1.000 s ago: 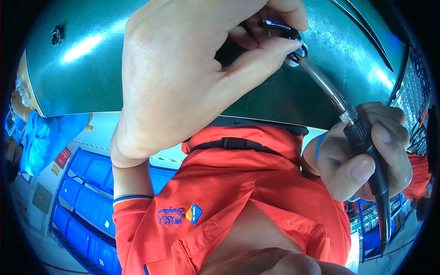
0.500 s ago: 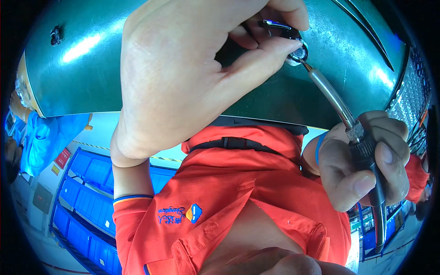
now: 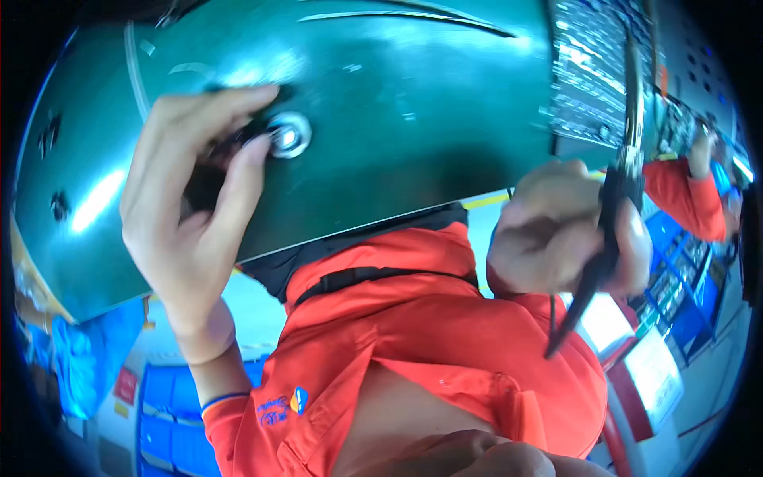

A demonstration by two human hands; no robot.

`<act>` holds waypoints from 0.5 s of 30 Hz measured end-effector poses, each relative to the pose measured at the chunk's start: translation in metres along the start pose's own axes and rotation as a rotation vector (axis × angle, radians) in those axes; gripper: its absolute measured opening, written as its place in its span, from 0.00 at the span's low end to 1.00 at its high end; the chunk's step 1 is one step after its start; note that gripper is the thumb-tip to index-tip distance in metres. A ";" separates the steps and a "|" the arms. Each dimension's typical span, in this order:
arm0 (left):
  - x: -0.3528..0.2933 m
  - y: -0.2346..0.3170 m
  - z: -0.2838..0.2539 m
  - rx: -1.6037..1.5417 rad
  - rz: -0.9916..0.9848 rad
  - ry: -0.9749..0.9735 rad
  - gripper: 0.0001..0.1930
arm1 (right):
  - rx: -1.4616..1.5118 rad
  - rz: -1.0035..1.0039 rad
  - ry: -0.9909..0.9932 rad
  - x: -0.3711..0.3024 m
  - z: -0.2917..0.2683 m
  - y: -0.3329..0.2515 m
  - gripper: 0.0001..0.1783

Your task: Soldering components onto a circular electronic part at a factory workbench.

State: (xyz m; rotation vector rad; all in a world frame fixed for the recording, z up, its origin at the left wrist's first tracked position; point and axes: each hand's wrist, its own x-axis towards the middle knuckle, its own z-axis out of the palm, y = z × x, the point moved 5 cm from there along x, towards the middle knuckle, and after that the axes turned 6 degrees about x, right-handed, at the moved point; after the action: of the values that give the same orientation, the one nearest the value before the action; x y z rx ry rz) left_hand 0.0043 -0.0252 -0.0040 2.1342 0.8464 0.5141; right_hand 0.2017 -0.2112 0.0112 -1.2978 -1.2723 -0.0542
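Above the green work surface (image 3: 381, 167), my left hand (image 3: 191, 175) pinches a small dark part with a round, shiny metal ring (image 3: 288, 135) at its end. Thumb and fingertips close on the dark side of the part, and the ring sticks out past them. Motion blurs its finer detail. My right hand (image 3: 548, 230) is wrapped round the black handle of a soldering iron (image 3: 633, 119). The iron is held upright at the right, its metal shaft pointing to the far side, well apart from the ringed part.
A tray of many small shiny metal pieces (image 3: 588, 71) lies at the right. Small dark pieces (image 3: 60, 205) sit on the left of the surface. Thin dark strips (image 3: 429, 16) lie at the far side. People in blue (image 3: 87, 358) and red (image 3: 687, 199) are nearby.
The soldering iron's tip was at the ring; my right hand has drawn it away and turned it upright. My left hand with the part is now further left and lower. The view has shifted.
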 end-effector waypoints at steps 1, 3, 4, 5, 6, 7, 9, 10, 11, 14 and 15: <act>0.003 0.005 0.001 0.077 0.114 -0.030 0.14 | -0.041 0.045 -0.041 0.001 -0.013 0.009 0.10; 0.006 0.004 0.004 0.037 0.072 -0.044 0.11 | -0.288 0.138 0.066 0.002 -0.049 0.024 0.08; 0.006 0.005 0.004 0.042 0.112 -0.006 0.11 | -0.400 0.179 0.169 0.003 -0.072 0.031 0.08; 0.005 0.004 0.004 -0.022 0.092 0.002 0.10 | -0.550 0.169 0.146 0.007 -0.088 0.032 0.07; 0.005 0.001 0.005 -0.087 0.073 0.008 0.09 | -0.628 0.197 0.128 0.011 -0.104 0.037 0.11; 0.004 0.000 0.006 -0.156 0.070 0.020 0.08 | -0.659 0.245 0.076 0.013 -0.117 0.040 0.13; 0.003 -0.003 0.008 -0.105 0.073 0.017 0.08 | -0.674 0.289 -0.036 0.012 -0.130 0.042 0.17; 0.003 -0.003 0.008 -0.062 0.090 0.020 0.08 | -0.662 0.327 -0.086 0.010 -0.133 0.043 0.19; 0.003 -0.003 0.008 -0.018 0.106 0.009 0.09 | -0.659 0.311 -0.134 0.010 -0.133 0.042 0.20; 0.004 0.000 0.011 0.026 0.159 0.010 0.08 | -0.751 0.415 -0.190 0.006 -0.132 0.049 0.19; 0.002 0.002 0.009 0.007 0.116 -0.012 0.08 | -0.690 0.423 -0.179 0.010 -0.132 0.054 0.18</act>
State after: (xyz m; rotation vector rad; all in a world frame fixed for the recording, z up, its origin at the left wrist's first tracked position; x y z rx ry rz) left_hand 0.0120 -0.0294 -0.0085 2.1997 0.7213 0.5586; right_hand 0.3264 -0.2804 0.0142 -2.1886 -1.1380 -0.0824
